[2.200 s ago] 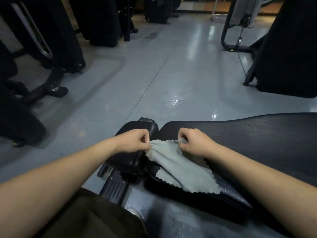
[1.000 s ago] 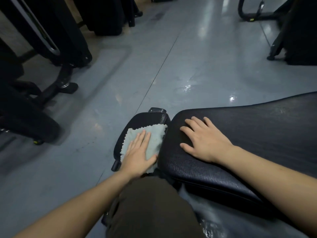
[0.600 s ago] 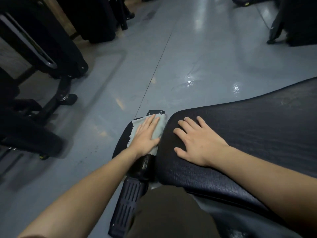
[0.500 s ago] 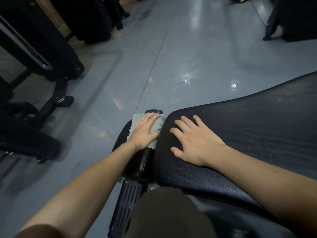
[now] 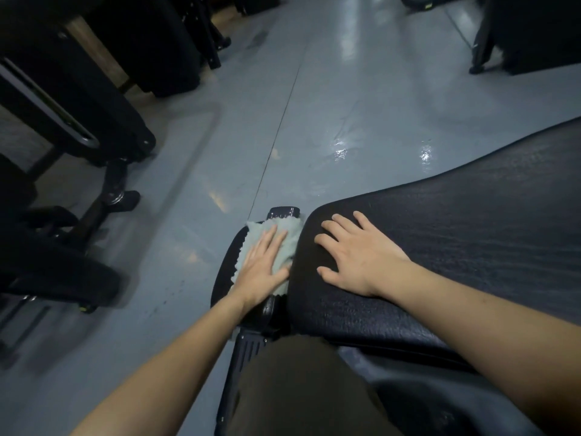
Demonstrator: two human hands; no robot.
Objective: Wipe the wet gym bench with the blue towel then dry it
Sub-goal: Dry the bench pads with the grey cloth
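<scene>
Grey glossy gym floor (image 5: 361, 99) behind, dark machines at left and far right. Black textured vinyl bench, two pads: small seat pad (image 5: 224, 272) on the left, long main pad (image 5: 471, 247) on the right, narrow gap between them.

Pale blue frayed-edge towel (image 5: 284, 236) lies flat on the small seat pad, right up against the gap. Left hand (image 5: 262, 267) is pressed flat on it, fingers straight and together, pointing away from the body; nothing gripped. Right hand (image 5: 358, 253) rests flat on the near-left end of the main pad, fingers spread and relaxed, holding nothing — looks like bracing.

Key relation: the unwiped main pad lies to the right of the towel, its long axis running off to the right and away. Left hand owns the towel; the right is nearer that surface. Likely needs crossing the gap or a hand swap. Drying not yet begun, by my read.
</scene>
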